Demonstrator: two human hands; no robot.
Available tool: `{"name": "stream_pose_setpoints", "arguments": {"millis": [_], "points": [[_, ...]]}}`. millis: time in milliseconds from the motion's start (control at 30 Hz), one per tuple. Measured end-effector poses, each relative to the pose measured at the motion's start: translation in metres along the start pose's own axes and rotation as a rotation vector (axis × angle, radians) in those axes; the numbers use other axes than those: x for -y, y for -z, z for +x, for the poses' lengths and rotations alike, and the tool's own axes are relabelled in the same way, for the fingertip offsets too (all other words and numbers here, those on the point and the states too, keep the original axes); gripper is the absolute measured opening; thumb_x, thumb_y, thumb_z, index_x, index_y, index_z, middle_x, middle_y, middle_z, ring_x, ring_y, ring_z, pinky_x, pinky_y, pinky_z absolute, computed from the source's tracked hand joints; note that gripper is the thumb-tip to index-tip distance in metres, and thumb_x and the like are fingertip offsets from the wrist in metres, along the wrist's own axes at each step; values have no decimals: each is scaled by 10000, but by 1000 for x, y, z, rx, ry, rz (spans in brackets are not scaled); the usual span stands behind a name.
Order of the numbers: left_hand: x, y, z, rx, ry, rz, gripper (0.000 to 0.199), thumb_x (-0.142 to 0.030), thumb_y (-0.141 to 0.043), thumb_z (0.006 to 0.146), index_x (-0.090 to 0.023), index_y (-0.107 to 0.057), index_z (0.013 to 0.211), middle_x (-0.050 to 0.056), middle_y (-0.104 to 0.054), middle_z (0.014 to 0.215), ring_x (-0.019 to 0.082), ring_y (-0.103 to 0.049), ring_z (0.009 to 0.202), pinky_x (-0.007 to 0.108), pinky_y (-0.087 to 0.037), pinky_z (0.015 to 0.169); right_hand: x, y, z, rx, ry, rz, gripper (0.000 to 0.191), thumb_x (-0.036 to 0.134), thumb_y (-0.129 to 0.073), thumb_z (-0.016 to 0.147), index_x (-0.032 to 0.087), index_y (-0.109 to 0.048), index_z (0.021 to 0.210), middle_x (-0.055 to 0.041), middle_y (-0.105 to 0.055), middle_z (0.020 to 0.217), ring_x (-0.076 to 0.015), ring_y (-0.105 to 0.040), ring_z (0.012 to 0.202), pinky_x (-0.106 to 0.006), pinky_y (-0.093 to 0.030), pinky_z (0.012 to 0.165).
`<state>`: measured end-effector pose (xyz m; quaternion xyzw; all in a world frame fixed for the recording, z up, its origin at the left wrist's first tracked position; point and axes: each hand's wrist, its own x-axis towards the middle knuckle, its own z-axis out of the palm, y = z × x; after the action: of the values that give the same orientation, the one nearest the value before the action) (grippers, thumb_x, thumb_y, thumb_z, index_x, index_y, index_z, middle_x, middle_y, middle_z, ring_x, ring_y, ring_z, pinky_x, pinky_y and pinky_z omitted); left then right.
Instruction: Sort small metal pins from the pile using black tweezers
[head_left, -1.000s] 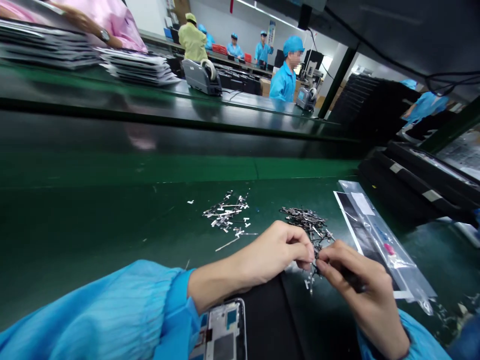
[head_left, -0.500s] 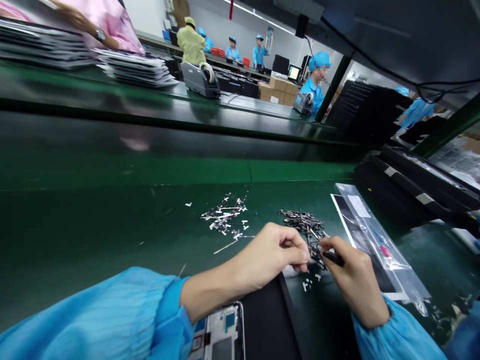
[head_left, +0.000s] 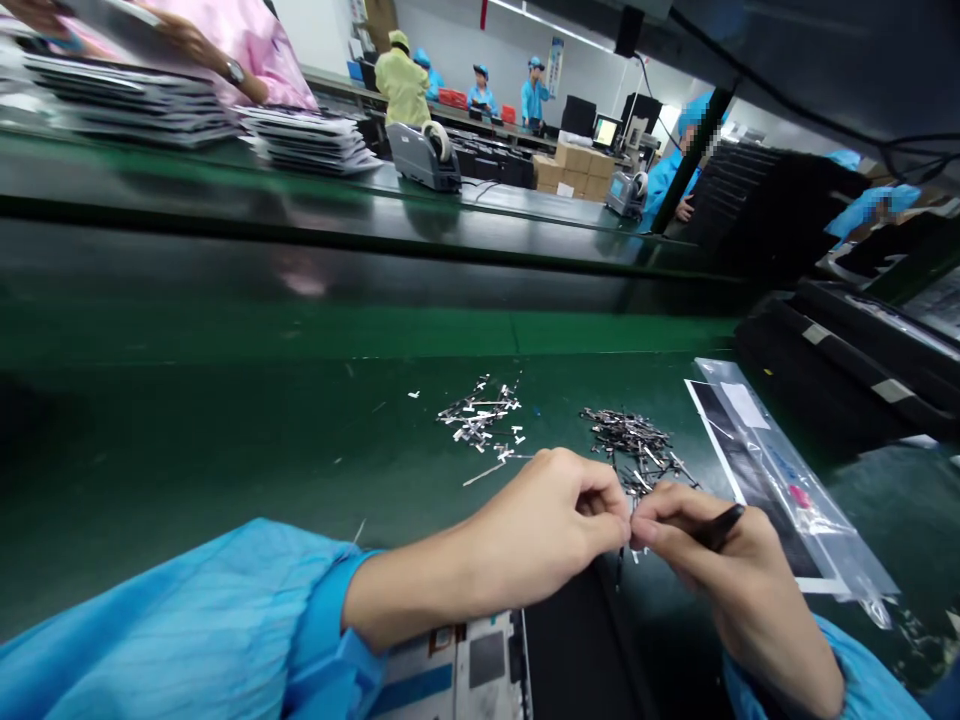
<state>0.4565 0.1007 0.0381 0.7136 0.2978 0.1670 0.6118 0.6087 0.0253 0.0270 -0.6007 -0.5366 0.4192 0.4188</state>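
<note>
My left hand (head_left: 551, 525) and my right hand (head_left: 720, 570) meet fingertip to fingertip low in the view, above the green table (head_left: 225, 440). The left pinches a thin small metal part (head_left: 628, 545) that hangs down between them. My right hand grips black tweezers (head_left: 716, 525) whose tip touches that part. Just beyond the fingers lies a pile of dark small metal parts (head_left: 634, 445). A looser scatter of silver strips (head_left: 484, 420) lies to its left. Under my left wrist sits an opened phone frame (head_left: 472, 665) beside a black pad (head_left: 577, 660).
A clear plastic bag with a dark card (head_left: 772, 480) lies right of the piles. Black trays (head_left: 847, 360) stack at the right edge. Beyond a raised green ledge stand stacks of flat trays (head_left: 300, 140) and a tape dispenser (head_left: 424, 155). Several workers stand in the background.
My right hand has drawn back from the dark pile to meet the left, tweezers now on a part held between both. The view has shifted slightly left.
</note>
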Motion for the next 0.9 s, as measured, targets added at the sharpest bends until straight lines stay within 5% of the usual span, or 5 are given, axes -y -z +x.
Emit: {"name": "stream_pose_setpoints", "arguments": {"millis": [167,333,900], "points": [[-2,-3,-13,-33,164,-351,191,-264,-602,613,-91,-592,692,12,-575,584,115,-500,556,231,-403,582,4,-11,3,-79,-125,238,201,340,-650,676,160,-602,600,25,-469,511,-34,-284,401,-198,-183,382],[-2,-7,-27,40,272,-515,117,-202,-559,547,-87,-564,568,39,-586,520,106,-505,473,227,-413,534,8,-19,2,-97,-144,267,219,342,-669,655,146,-598,587,19,-474,515,-29,-288,400,-189,-169,377],[-5,-7,-42,-6,310,-487,57,-121,-536,575,-106,-542,521,1,-551,451,93,-479,433,200,-382,478,14,-29,-9,-89,-124,242,220,352,-662,670,150,-609,600,0,-508,548,-33,-302,412,-184,-195,379]]}}
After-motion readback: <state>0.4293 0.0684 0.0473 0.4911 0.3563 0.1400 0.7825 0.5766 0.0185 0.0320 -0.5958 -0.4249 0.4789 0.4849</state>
